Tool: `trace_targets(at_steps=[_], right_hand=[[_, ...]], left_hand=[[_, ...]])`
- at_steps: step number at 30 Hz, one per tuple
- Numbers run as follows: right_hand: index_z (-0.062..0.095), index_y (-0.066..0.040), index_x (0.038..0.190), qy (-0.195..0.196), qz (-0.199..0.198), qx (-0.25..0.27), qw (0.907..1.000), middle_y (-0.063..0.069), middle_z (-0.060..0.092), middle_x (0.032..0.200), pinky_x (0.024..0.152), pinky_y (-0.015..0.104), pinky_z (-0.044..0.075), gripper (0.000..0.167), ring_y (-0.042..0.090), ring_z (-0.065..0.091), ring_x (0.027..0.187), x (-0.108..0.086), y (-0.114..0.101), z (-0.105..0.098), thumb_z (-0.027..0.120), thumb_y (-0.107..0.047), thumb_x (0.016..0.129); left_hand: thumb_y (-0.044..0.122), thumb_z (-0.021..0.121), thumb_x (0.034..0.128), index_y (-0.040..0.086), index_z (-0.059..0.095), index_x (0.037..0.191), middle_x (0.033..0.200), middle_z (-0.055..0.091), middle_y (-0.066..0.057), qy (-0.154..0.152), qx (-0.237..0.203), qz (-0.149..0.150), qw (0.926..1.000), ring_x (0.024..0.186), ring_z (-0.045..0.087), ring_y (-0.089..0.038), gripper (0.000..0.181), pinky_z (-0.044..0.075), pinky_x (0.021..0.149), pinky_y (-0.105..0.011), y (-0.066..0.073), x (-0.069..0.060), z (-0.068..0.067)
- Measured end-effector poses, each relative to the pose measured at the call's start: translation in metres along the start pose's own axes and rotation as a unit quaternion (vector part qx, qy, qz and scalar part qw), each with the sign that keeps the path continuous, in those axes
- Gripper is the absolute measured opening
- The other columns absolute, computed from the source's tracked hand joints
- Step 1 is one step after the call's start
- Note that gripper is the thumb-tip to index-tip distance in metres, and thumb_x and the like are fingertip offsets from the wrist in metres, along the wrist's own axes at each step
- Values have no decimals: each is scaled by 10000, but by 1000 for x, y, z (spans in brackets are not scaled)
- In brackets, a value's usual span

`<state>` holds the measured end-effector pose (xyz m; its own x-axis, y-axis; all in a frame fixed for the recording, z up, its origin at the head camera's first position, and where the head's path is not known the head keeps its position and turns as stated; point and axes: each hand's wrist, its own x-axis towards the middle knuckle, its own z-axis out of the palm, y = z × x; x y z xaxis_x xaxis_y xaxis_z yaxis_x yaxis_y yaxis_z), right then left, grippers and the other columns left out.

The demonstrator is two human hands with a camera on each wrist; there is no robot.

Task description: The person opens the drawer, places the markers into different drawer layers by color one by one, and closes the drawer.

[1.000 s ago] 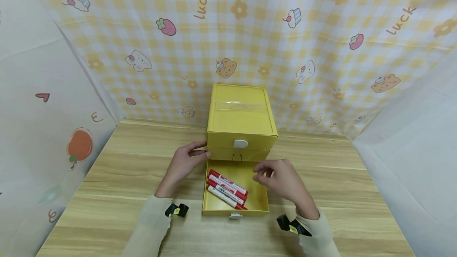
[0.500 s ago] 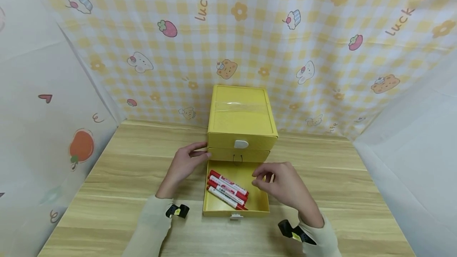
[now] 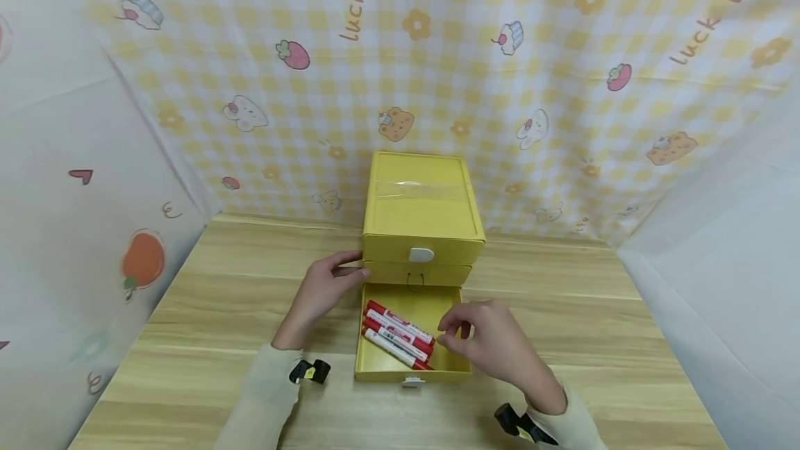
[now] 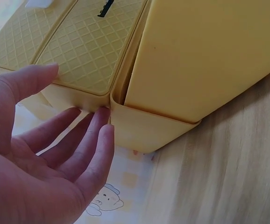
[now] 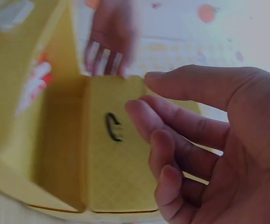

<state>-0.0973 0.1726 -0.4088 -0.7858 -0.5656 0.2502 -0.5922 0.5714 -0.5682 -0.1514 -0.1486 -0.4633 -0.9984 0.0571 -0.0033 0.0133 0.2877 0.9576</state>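
Note:
A yellow drawer cabinet [image 3: 425, 210] stands upright with its bottom drawer [image 3: 446, 376] pulled out. Several red-and-white markers [image 3: 400, 339] lie slanted side by side in the drawer's left part. My left hand [image 3: 321, 290] rests its fingertips on the cabinet's left side; the left wrist view shows relaxed fingers [image 4: 90, 154] at the corner and the thumb near the middle drawer's front. My right hand [image 3: 490, 339] hovers over the drawer's right side, close to the markers. Its fingers [image 5: 163, 144] are loosely bent with nothing between them and the thumb.
The upper drawers are closed; the top one has a white tab handle [image 3: 421, 254], the middle one a black cord loop [image 5: 111, 127]. A white tab [image 3: 413, 382] sits on the bottom drawer's front. Wooden table [image 3: 594, 339] lies around; a checked curtain [image 3: 300, 103] hangs behind.
My right hand has come nearer to me along the drawer's right side, closer to the markers' right ends. My left hand, the markers and the drawer have stayed put.

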Motion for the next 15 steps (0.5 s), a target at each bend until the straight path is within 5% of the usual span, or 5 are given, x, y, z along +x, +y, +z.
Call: trace_targets(at_steps=[15], right_hand=[[831, -166, 860, -6, -1175, -424, 9922, -164, 699, 783, 621, 69, 437, 177, -72, 570, 694, -36, -4, 34, 930, -31, 802]], left_hand=[[288, 803, 1031, 15, 646, 1513, 1422, 716, -181, -159, 456, 175, 9987, 1216, 751, -329, 575, 592, 1026, -549, 3, 2, -3]])
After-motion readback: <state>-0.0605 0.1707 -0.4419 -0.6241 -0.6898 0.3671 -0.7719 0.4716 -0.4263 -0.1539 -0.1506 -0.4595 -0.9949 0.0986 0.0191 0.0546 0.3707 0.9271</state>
